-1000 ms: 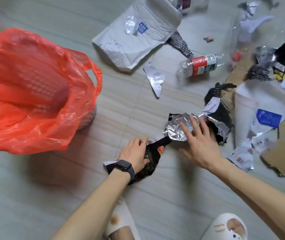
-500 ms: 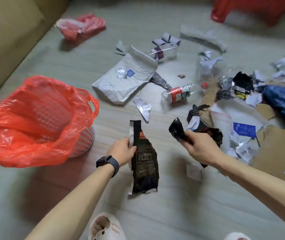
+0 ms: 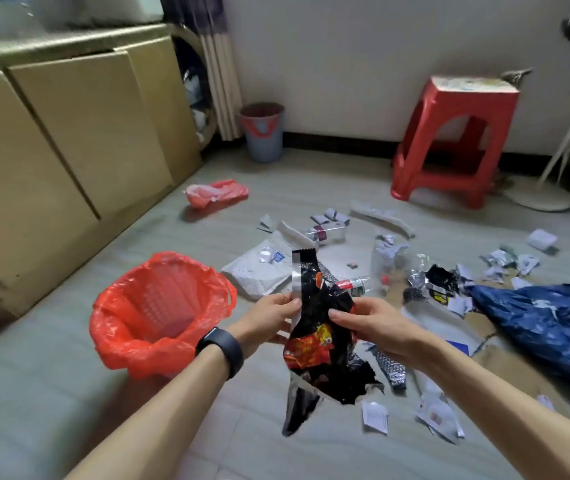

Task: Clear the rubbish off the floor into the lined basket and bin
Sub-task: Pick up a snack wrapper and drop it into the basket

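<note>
The left hand point(image 3: 269, 318) and right hand point(image 3: 377, 323) pinch crumpled black foil wrappers point(image 3: 321, 344). The red-lined white basket point(image 3: 158, 306) looks empty, and most scattered litter point(image 3: 262, 271) remains.

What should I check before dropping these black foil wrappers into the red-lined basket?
1. Left hand pinches the black foil snack wrappers: ok.
2. Right hand grips them too: ok.
3. White mesh basket lined with a red plastic bag upright, mouth open: ok.
4. Wrappers above the basket: not ok, they hang beside it.
5. Room inside the basket: ok, nothing visible inside.
6. Floor cleared: not ok, white padded envelope and scraps remain.
</note>
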The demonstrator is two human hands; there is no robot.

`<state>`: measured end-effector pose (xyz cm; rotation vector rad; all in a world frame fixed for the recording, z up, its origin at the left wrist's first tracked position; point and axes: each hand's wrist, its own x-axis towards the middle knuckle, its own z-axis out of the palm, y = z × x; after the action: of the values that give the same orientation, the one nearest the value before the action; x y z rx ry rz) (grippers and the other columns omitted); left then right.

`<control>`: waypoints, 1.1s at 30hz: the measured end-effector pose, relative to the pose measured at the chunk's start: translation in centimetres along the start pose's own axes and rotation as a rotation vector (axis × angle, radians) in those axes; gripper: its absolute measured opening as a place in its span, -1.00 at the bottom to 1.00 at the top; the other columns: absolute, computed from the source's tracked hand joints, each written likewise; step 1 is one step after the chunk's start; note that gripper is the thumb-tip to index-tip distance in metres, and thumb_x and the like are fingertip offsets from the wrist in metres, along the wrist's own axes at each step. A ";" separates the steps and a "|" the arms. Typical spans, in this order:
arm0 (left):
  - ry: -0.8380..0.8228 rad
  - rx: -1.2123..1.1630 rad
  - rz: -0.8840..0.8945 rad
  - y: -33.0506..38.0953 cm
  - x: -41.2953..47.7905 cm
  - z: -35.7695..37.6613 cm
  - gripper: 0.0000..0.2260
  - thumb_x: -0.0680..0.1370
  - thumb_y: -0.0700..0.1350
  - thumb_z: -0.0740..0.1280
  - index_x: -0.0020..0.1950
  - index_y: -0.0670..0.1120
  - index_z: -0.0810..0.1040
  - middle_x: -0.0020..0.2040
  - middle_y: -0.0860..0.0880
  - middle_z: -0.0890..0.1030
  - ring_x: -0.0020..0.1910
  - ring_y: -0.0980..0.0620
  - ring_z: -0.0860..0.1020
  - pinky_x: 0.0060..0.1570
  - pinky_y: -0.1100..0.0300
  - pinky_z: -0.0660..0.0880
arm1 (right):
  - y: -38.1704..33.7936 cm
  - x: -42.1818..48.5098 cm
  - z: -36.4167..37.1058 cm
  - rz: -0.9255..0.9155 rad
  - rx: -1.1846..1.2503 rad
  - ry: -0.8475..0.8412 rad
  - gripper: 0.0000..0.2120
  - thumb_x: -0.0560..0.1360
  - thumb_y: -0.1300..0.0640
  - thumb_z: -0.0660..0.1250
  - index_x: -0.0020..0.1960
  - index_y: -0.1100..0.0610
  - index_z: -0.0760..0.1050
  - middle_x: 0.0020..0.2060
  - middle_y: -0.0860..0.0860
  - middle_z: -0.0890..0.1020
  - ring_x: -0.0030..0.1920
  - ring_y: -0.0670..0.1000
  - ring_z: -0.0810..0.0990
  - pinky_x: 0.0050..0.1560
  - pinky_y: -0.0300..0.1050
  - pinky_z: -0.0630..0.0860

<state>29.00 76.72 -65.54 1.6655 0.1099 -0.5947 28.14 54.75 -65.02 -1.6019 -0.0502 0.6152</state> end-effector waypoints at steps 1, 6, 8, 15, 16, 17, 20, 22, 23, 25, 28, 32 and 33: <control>0.000 -0.009 0.018 0.8 -1.1 -0.2 -0.84 0.66 -0.03 0.21 0.06 0.03 0.59 -0.14 0.06 0.64 -0.25 0.09 0.58 -0.24 0.24 0.53 | -0.9 -0.5 0.4 -0.027 0.003 -0.006 -0.92 0.50 0.08 0.46 -0.09 0.07 0.71 -0.14 0.02 0.73 -0.16 -0.10 0.69 -0.20 -0.34 0.53; -0.056 -0.075 0.013 2.9 -4.2 -0.7 -0.81 0.66 0.00 0.21 0.19 0.05 0.56 0.01 0.05 0.67 -0.10 0.02 0.62 -0.16 0.21 0.54 | -3.2 -2.1 1.7 -0.076 0.069 -0.012 -0.75 0.45 0.08 0.50 0.10 0.14 0.65 0.07 0.17 0.69 0.06 0.11 0.68 0.05 -0.08 0.57; -0.045 -0.038 0.035 3.6 -5.5 -0.6 -0.81 0.64 0.00 0.25 0.22 0.04 0.56 0.03 0.04 0.67 -0.13 0.03 0.62 -0.18 0.23 0.55 | -3.9 -2.9 2.2 -0.098 0.093 0.009 -0.63 0.40 0.11 0.53 0.14 0.24 0.60 0.08 0.25 0.67 0.05 0.18 0.68 0.05 0.00 0.57; -0.006 -0.050 0.083 4.4 -7.5 -0.7 -0.84 0.60 -0.02 0.33 0.17 0.10 0.57 -0.03 -0.03 0.67 -0.10 -0.02 0.60 -0.07 0.12 0.49 | -4.9 -3.9 3.0 -0.086 0.153 -0.083 -0.44 0.29 0.15 0.62 0.22 0.14 0.50 -0.02 0.14 0.72 0.07 0.19 0.69 0.10 0.12 0.62; -0.009 -0.075 0.097 4.5 -7.6 -0.7 -0.85 0.60 -0.04 0.34 0.16 0.07 0.57 0.00 -0.07 0.68 -0.04 -0.06 0.60 0.02 0.06 0.48 | -4.8 -4.0 3.0 -0.074 0.144 -0.107 -0.43 0.30 0.15 0.62 0.26 0.13 0.50 0.03 0.17 0.70 0.09 0.20 0.68 0.11 0.11 0.62; -0.017 -0.113 0.111 4.6 -7.7 -0.7 -0.86 0.59 -0.08 0.35 0.15 0.01 0.57 0.04 -0.13 0.67 0.01 -0.10 0.61 0.11 0.01 0.48 | -4.7 -4.1 3.1 -0.077 0.118 -0.130 -0.47 0.32 0.12 0.62 0.25 0.11 0.54 0.05 0.17 0.70 0.10 0.19 0.68 0.11 0.09 0.62; 0.003 -0.095 0.169 4.9 -8.3 -0.8 -0.81 0.58 -0.16 0.35 0.19 -0.11 0.54 0.11 -0.23 0.65 0.03 -0.11 0.64 0.13 0.04 0.55 | -3.9 -4.2 3.7 -0.092 0.015 -0.115 -0.61 0.33 -0.04 0.61 0.10 0.06 0.66 0.05 0.15 0.70 0.08 0.14 0.68 0.13 0.08 0.55; 0.077 -0.042 0.218 4.9 -8.9 -0.6 -0.72 0.57 -0.12 0.38 0.27 -0.07 0.50 0.10 -0.25 0.65 0.00 -0.10 0.65 0.05 0.05 0.58 | -3.4 -4.4 4.0 -0.100 -0.016 -0.042 -0.61 0.32 -0.13 0.59 0.06 0.02 0.67 0.02 0.12 0.72 0.02 0.12 0.67 0.05 0.07 0.49; 0.132 0.009 0.255 4.9 -9.2 -0.5 -0.67 0.56 -0.06 0.40 0.31 0.03 0.47 0.11 -0.22 0.64 0.03 -0.08 0.64 0.06 0.07 0.58 | -3.3 -4.4 4.1 -0.107 -0.028 0.004 -0.64 0.33 -0.15 0.58 0.04 -0.01 0.67 -0.01 0.09 0.72 -0.03 0.09 0.65 -0.02 0.03 0.44; 0.203 0.267 0.397 4.7 -10.3 -0.8 -0.55 0.48 0.14 0.44 0.33 0.30 0.41 0.21 -0.05 0.55 0.15 0.05 0.58 0.10 0.19 0.53 | -3.2 -4.5 3.9 -0.119 -0.026 0.093 -0.71 0.35 -0.14 0.55 0.00 -0.04 0.68 -0.05 0.06 0.73 -0.11 0.04 0.58 -0.14 -0.04 0.35; 0.188 0.944 0.599 3.8 -11.3 -1.5 -0.34 0.37 0.32 0.44 0.40 0.50 0.21 0.48 0.08 0.25 0.41 0.13 0.32 0.40 0.13 0.33 | -3.0 -4.7 3.3 -0.094 -0.003 0.113 -0.72 0.37 -0.13 0.54 0.01 -0.03 0.68 -0.05 0.04 0.73 -0.09 0.02 0.57 -0.11 -0.03 0.34; 0.310 1.544 0.882 2.6 -11.7 -1.5 -0.18 0.35 0.22 0.47 0.54 0.23 0.19 0.55 0.06 0.24 0.45 0.04 0.32 0.39 0.10 0.32 | -2.4 -4.6 3.4 -0.001 0.064 -0.035 -0.52 0.31 -0.15 0.59 0.15 0.05 0.65 0.07 0.07 0.70 -0.05 -0.04 0.63 -0.02 -0.11 0.40; 0.340 1.558 0.966 2.3 -11.6 -1.6 -0.24 0.35 0.17 0.50 0.51 0.12 0.33 0.48 0.04 0.39 0.37 0.02 0.44 0.31 0.10 0.42 | -2.2 -4.4 3.5 0.019 0.078 -0.054 -0.48 0.30 -0.15 0.60 0.16 0.09 0.65 0.06 0.09 0.70 -0.07 -0.02 0.61 -0.08 -0.15 0.41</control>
<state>20.45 80.79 -58.30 2.8980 -1.1260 0.5768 23.67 56.61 -61.37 -1.5119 -0.0501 0.6675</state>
